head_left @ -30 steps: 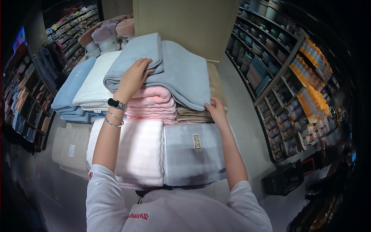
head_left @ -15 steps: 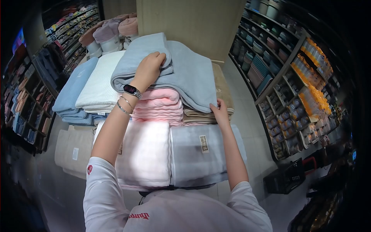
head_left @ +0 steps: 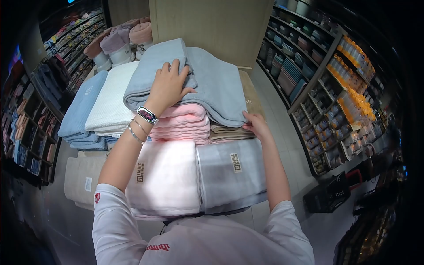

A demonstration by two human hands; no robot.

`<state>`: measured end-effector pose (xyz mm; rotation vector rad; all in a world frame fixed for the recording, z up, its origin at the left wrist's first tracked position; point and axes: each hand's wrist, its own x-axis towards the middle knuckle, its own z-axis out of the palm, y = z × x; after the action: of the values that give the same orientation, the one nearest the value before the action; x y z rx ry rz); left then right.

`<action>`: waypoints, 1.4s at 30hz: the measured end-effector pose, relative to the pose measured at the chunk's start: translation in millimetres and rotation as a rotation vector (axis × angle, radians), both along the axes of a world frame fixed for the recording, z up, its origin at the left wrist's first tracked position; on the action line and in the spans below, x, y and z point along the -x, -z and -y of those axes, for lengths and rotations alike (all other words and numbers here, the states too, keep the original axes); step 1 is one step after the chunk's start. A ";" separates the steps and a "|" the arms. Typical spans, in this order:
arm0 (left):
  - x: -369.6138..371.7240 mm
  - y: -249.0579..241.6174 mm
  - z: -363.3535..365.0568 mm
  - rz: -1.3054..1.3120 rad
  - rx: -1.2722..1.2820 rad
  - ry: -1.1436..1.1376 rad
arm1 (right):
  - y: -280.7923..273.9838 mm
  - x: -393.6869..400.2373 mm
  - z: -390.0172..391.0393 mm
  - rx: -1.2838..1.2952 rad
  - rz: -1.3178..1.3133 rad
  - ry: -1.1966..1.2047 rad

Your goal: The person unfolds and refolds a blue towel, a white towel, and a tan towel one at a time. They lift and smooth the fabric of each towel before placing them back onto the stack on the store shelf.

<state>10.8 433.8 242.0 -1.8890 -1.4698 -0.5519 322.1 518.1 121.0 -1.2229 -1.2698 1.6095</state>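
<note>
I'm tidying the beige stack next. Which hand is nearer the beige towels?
Right. The right hand touches the beige towels at their front edge; the left hand lies atop the grey-blue towel, farther left.

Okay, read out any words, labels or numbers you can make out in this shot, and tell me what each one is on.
Tag on the grey towel: dark print, seems to begin "SIMPL", the rest blurred.
Tag on the pink towel: same layout, too small to read.
Red print on the white shirt: upside down, unreadable.
Watch face: nothing readable.
</note>
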 end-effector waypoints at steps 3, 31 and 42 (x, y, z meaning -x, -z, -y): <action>-4.1 -5.1 0.9 0.030 0.033 -0.005 | -0.9 -2.5 -14.4 0.047 0.095 -0.119; -3.5 3.5 1.4 -0.223 0.066 -0.111 | 3.8 2.5 4.2 -0.089 -0.475 0.129; 1.5 -2.0 0.0 -0.294 0.025 -0.059 | 3.0 -9.7 -0.9 0.077 -0.492 -0.130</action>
<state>9.2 433.9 243.9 -1.8483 -1.3382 -0.2165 331.8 519.0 118.0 -0.7285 -0.9913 1.9180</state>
